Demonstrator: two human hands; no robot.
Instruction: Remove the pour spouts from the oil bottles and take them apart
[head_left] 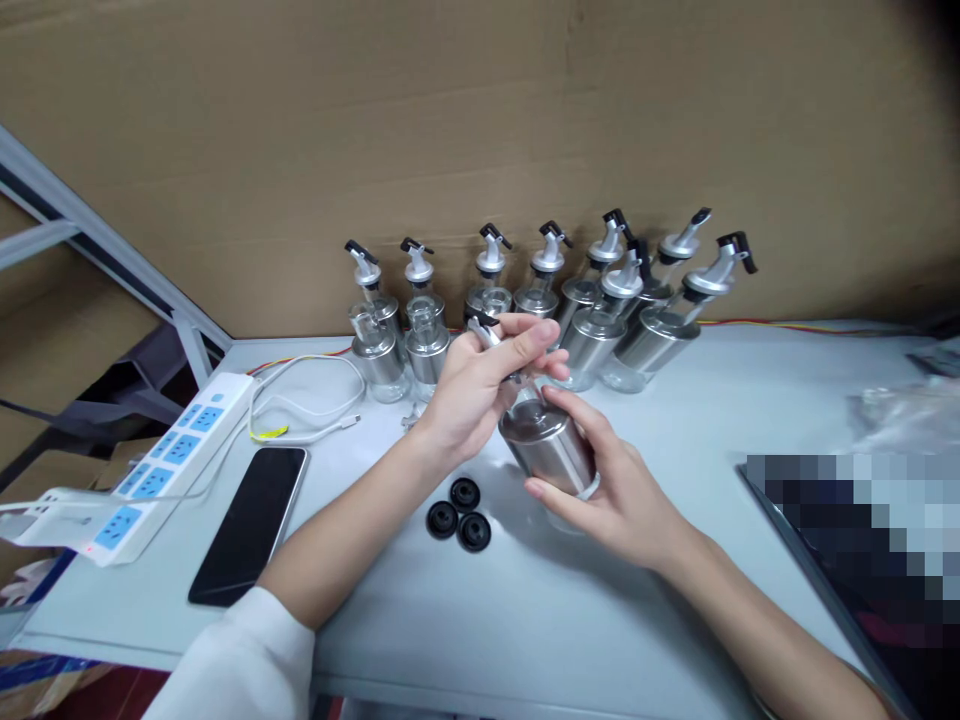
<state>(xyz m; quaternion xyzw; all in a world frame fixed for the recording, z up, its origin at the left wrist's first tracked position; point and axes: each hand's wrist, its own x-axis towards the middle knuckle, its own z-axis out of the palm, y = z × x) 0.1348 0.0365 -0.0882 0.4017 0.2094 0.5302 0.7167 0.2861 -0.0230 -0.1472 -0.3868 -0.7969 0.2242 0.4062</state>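
Note:
My right hand (619, 490) is wrapped round the steel-sleeved body of a glass oil bottle (551, 445), held tilted above the table. At its neck, my left hand (487, 375) closes round a silver pour spout (484, 332) with a black flap; the fingers partly hide where spout and neck meet. Below the hands lie three round black caps (465, 493) with holes. Behind stand several similar oil bottles (592, 335) fitted with silver spouts. Two bottles at the left front, one of them a bottle without a spout (379, 355), have bare glass necks.
A white power strip (176, 450) with a coiled white cable (315, 430) lies at the left beside a black phone (251, 525). Cardboard (480, 120) walls off the back. Clear plastic wrap (907, 415) and a dark-edged, blurred-out item (847, 560) are at the right.

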